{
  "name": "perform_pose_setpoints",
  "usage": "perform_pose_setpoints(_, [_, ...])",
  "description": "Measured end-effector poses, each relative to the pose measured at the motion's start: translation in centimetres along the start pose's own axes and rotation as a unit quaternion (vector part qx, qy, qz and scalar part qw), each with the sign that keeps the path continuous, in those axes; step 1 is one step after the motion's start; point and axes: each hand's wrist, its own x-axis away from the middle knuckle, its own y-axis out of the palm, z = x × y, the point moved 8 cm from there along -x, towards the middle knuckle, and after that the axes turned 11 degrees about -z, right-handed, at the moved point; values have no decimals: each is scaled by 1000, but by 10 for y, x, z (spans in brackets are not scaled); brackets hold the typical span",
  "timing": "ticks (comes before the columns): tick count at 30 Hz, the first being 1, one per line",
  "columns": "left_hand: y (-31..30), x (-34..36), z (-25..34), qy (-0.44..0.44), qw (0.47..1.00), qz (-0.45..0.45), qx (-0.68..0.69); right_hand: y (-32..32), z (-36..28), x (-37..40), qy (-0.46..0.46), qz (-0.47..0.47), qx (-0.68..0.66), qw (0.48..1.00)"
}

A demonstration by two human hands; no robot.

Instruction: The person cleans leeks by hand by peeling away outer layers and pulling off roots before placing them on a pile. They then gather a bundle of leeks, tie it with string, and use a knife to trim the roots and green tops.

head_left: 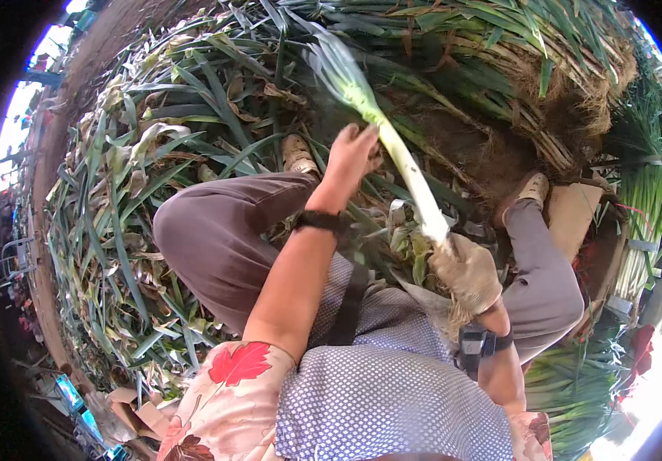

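A leek [408,165] with a white stalk and green leaves slants across the middle of the head view, its leaves pointing up and left. My right hand [465,275], in a dirty work glove, is closed around its root end. Beside the upper stalk is my left hand [355,156], bare, with its fingers curled in. Whether those fingers grip part of the leek or a loose leaf is hard to tell. Stripped leaves [216,100] lie in a heap beyond my left knee.
Untrimmed leeks with roots [569,61] are piled at the upper right. Tied bundles of leeks [642,246] stand at the far right. Cardboard [570,219] lies by my right foot. My bent legs frame the ground with leaf scraps between them.
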Motion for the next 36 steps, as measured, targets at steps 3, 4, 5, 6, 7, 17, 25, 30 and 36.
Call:
perform_pose_setpoints(3, [-16,-8,20,67,975,123,-173,13,-2,2,1,8,73,997])
perform_pose_setpoints(4, [-24,-12,15,96,948,170,-251,14,1,1,36,-10,82,996])
perform_pose_setpoints(5, [-28,-16,10,125,912,215,-327,11,2,0,38,-4,81,996])
perform_pose_setpoints(6, [-28,-17,5,142,923,209,-291,10,6,-1,43,2,79,996])
perform_pose_setpoints(7, [-28,-15,2,153,916,196,-315,11,11,-1,48,4,77,996])
perform_pose_setpoints(17, [79,167,101,82,910,-269,-304,-12,35,-14,56,40,-91,994])
perform_pose_setpoints(25, [10,113,146,-82,950,-113,-281,-8,-46,17,-49,-24,-131,990])
perform_pose_setpoints(30, [4,40,174,-11,995,-63,-82,7,-96,34,-163,-17,49,985])
perform_pose_setpoints(36, [-27,-11,221,147,963,-45,223,12,-102,9,-208,58,168,962])
